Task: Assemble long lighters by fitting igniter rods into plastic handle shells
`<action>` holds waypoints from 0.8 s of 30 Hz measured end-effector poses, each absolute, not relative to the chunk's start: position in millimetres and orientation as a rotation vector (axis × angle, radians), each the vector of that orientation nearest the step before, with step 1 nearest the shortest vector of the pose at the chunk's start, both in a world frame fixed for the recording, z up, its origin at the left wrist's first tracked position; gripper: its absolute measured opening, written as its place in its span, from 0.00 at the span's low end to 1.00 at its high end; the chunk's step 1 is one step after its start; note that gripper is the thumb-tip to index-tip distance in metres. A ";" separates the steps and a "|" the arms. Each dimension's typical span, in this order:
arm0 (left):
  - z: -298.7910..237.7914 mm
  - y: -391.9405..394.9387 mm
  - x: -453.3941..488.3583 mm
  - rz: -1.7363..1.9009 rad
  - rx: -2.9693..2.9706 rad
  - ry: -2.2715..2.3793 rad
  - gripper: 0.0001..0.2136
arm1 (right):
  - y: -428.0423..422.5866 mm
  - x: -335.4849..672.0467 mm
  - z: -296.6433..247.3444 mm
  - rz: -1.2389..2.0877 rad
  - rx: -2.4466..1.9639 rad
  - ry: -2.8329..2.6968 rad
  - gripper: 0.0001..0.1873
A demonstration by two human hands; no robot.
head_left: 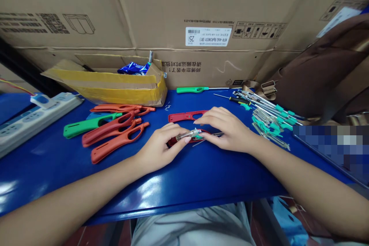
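My left hand [163, 144] is closed around the clear fuel tank [184, 135] of a gas lighter, thumb on its near side. Under the tank, partly hidden by my fingers, is a red lighter shell half [172, 143]. At the tank's right end, my right hand [227, 128] bends its fingers and thumb about a small green and white part [198, 133] and a thin metal tube [218, 134]; its exact hold is partly hidden. Just beyond my hands lies another red shell half [181, 117], its right end behind my right fingers.
Orange and red lighter handles [115, 144] and a green handle [89, 126] lie left. Metal tubes with green parts [268, 107], clear tanks [263, 119] and a screwdriver [238, 100] lie right. Behind are a green lighter [190, 90], an open carton [115, 86] and a power strip [43, 117].
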State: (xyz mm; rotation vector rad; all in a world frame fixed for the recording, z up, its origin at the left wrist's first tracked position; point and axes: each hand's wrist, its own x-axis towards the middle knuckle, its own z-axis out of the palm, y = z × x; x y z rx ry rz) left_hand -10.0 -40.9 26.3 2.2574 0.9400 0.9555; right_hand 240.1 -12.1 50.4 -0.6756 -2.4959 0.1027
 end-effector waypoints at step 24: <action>15.6 -37.5 -10.6 0.956 1.890 0.974 0.09 | -8.7 242.6 48.6 0.528 -0.752 -2.723 0.05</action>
